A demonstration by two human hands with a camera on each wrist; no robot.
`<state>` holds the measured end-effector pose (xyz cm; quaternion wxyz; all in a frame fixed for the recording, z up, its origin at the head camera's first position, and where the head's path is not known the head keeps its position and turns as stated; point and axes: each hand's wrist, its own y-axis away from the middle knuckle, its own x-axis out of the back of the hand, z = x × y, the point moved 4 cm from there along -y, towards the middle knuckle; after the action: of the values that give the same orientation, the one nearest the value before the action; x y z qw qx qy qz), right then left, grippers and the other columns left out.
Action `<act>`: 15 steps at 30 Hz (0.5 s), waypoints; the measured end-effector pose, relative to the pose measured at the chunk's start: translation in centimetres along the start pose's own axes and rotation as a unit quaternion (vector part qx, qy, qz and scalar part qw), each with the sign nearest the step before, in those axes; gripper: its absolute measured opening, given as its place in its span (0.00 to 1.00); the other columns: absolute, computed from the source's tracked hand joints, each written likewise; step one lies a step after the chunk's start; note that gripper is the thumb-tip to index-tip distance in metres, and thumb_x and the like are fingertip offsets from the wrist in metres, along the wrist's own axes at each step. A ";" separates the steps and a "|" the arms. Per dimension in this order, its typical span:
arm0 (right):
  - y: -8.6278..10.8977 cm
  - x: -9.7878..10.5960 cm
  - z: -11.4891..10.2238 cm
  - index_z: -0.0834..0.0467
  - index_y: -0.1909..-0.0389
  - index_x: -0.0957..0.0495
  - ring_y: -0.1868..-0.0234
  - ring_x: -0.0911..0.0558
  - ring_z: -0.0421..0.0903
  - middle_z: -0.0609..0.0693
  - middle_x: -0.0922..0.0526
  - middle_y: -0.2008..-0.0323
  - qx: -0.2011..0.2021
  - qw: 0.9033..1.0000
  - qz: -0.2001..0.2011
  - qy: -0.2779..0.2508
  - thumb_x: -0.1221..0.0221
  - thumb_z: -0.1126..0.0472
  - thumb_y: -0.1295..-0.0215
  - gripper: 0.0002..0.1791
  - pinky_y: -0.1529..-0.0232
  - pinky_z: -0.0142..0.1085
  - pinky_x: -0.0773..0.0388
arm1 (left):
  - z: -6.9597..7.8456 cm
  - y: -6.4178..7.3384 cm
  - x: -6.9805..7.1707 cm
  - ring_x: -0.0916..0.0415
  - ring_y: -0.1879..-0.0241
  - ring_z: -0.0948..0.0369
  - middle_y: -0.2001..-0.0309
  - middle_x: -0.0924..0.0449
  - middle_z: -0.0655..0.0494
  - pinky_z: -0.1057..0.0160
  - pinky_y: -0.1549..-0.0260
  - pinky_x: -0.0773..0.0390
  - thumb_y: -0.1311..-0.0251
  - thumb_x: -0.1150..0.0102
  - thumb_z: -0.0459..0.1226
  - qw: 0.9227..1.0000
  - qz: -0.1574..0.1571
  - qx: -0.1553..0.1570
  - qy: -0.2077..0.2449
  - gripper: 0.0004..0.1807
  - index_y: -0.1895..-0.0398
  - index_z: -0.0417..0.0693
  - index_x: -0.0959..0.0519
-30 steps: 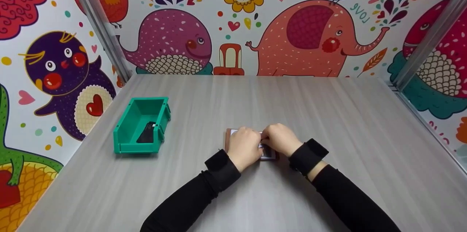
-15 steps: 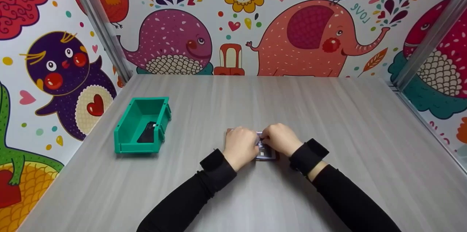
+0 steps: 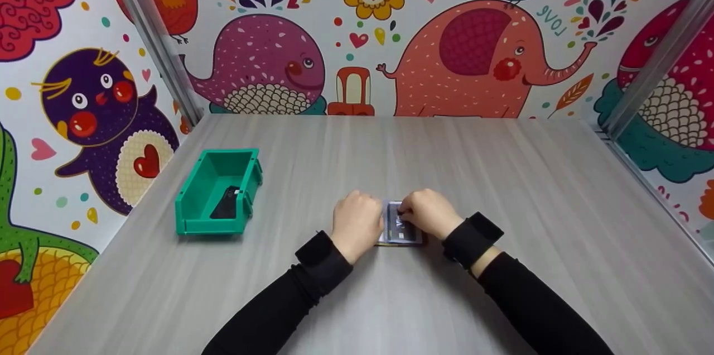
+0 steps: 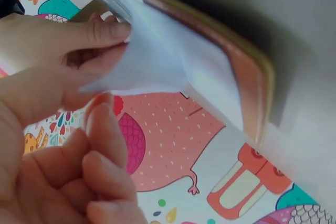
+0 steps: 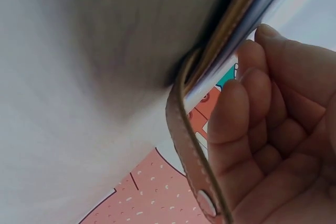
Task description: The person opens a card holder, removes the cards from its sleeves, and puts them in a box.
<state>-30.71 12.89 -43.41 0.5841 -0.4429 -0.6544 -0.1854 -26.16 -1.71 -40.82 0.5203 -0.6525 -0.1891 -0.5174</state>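
A brown leather card holder [image 4: 255, 90] with clear plastic sleeves [image 4: 157, 51] lies open on the table under both hands. In the head view a dark card [image 3: 399, 232] shows through a sleeve. My left hand [image 3: 357, 224] is at the holder's left side, its thumb and forefinger pinching the edge of a translucent sleeve. On the other side my right hand [image 3: 429, 211] has thumb and forefinger together at the sleeves, gripping their edge; its other fingers curl inward. A stitched strap [image 5: 189, 145] with a snap button hangs from the cover in the right wrist view.
A green plastic bin [image 3: 209, 226] stands on the left of the table, with a black flat object [image 3: 226, 204] inside. Walls with cartoon animals [image 3: 463, 65] enclose the back and sides. Metal posts [image 3: 150, 37] rise at the back corners.
My left hand has moved left across the card holder, uncovering more of the sleeve with the dark card. My right hand has stayed in place at the sleeves.
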 end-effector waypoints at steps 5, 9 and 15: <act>0.0 0.0 0.1 0.58 0.72 0.12 0.71 0.16 0.48 0.50 0.13 0.72 -0.003 1.000 -0.004 0.002 0.29 0.70 0.50 0.05 0.67 0.44 0.21 | -0.7 0.0 0.3 0.24 0.76 0.54 0.79 0.20 0.52 0.56 0.80 0.25 0.52 0.33 0.32 0.999 0.008 0.026 0.019 0.08 0.83 0.44 0.21; 0.0 0.0 0.1 0.58 0.73 0.12 0.72 0.17 0.47 0.49 0.13 0.72 0.000 1.000 -0.002 0.004 0.29 0.70 0.51 0.05 0.68 0.43 0.21 | -1.2 0.0 0.5 0.24 0.77 0.52 0.80 0.21 0.51 0.54 0.81 0.26 0.53 0.32 0.34 0.998 0.002 0.049 0.025 0.10 0.86 0.44 0.23; 0.0 0.0 0.0 0.58 0.72 0.12 0.71 0.17 0.47 0.49 0.13 0.71 0.007 1.000 -0.004 0.006 0.30 0.70 0.50 0.05 0.68 0.43 0.21 | -2.1 0.1 0.3 0.25 0.80 0.53 0.83 0.23 0.52 0.55 0.85 0.28 0.54 0.34 0.34 0.996 -0.023 0.083 0.038 0.14 0.90 0.47 0.28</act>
<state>-30.70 12.87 -43.39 0.5900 -0.4351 -0.6543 -0.1860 -27.03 -3.69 -40.76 0.5680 -0.5822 -0.2263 -0.5359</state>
